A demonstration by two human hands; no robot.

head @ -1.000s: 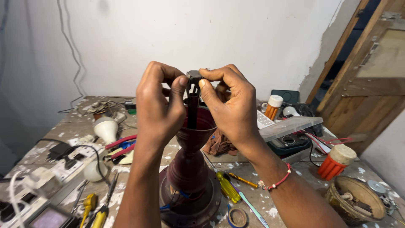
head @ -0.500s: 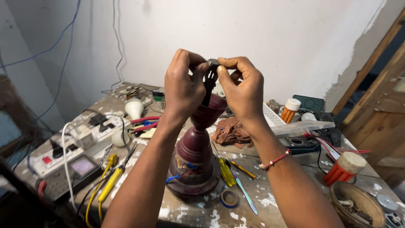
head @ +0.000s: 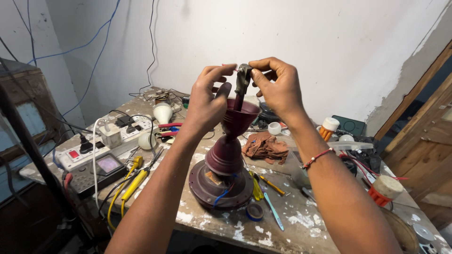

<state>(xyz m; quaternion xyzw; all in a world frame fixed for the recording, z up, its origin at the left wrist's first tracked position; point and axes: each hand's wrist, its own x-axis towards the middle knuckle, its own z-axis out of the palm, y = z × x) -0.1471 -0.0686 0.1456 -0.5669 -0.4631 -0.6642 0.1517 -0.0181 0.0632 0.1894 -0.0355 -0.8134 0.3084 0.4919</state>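
A dark red fan motor housing (head: 225,175) stands upright on the workbench (head: 310,221), with a cup-shaped canopy (head: 239,117) on its stem. A dark metal rod end with a bracket (head: 242,83) sticks up out of the canopy. My left hand (head: 207,101) pinches the left side of the bracket with thumb and fingers. My right hand (head: 278,87) grips its right side from above. A red thread bracelet (head: 318,157) sits on my right wrist. What my fingertips hold at the bracket is too small to tell.
A white power strip (head: 101,141), a meter (head: 99,169), yellow-handled pliers (head: 129,181) and white bulbs (head: 162,113) lie left. Screwdrivers (head: 270,186), a tape roll (head: 255,211), a brown rag (head: 266,146) and orange-capped bottles (head: 383,190) lie right. Cables hang on the wall; a wooden door frame stands right.
The camera has swung left and back, showing more of the left bench. Both hands stay on the bracket at the rod top, with the fingers slightly shifted.
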